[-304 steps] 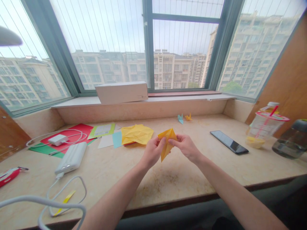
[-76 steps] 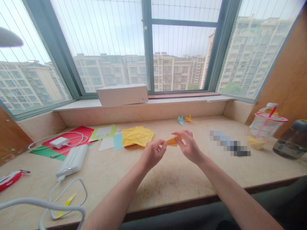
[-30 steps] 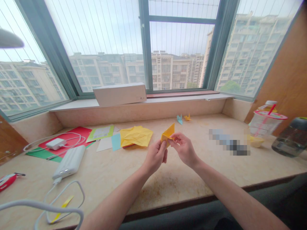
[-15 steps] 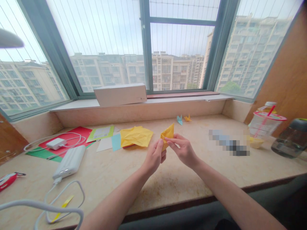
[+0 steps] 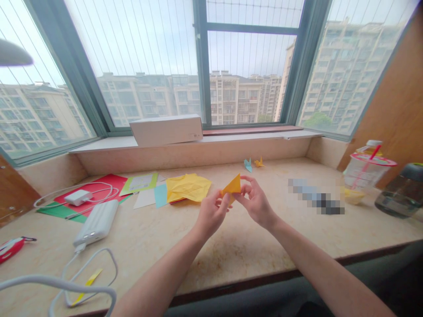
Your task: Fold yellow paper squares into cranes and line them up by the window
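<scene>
A small folded piece of yellow origami paper [image 5: 233, 185] is held up above the tabletop between my two hands. My left hand [image 5: 214, 209] pinches its lower left side, thumb towards me. On the right, my right hand [image 5: 254, 200] grips the other side with thumb and fingers. The upper part of the paper shows as a triangle pointing up and right; its lower part is partly hidden by my fingers. Beyond it, a blue paper crane [image 5: 247, 164] and a yellow paper crane [image 5: 259, 162] stand near the back wall.
Creased yellow paper [image 5: 188, 187] lies left of my hands, near red paper [image 5: 109, 181] and a lime sheet [image 5: 139, 182]. A white power bank [image 5: 96, 223] with cables is at left. A lidded cup [image 5: 366, 171] and dark bottle [image 5: 401, 191] stand right. A white box [image 5: 167, 130] rests on the sill.
The folded yellow paper has been tilted, so its flap now shows as a flatter triangle. My right fingers have shifted from its front face to its right edge.
</scene>
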Action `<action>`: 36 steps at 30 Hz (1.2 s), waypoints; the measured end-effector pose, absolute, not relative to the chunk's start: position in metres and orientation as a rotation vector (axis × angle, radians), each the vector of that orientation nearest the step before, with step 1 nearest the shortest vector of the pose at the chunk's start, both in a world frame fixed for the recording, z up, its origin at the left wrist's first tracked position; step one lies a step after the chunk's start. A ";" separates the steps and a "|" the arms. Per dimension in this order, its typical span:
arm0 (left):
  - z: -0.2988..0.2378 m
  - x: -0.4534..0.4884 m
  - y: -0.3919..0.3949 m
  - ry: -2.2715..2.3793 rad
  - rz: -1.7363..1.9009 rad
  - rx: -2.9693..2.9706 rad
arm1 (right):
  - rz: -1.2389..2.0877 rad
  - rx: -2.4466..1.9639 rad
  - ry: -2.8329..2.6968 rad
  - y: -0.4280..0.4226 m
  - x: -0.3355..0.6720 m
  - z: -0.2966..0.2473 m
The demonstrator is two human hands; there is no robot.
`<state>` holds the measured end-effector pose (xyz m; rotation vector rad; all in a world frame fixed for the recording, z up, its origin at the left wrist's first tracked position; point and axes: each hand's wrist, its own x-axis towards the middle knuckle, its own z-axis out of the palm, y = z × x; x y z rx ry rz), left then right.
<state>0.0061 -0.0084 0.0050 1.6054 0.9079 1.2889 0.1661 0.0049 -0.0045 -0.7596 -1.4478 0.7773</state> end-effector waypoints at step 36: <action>0.006 0.002 0.004 0.850 1.300 1.410 | 0.903 -0.917 -1.341 0.010 0.169 -0.002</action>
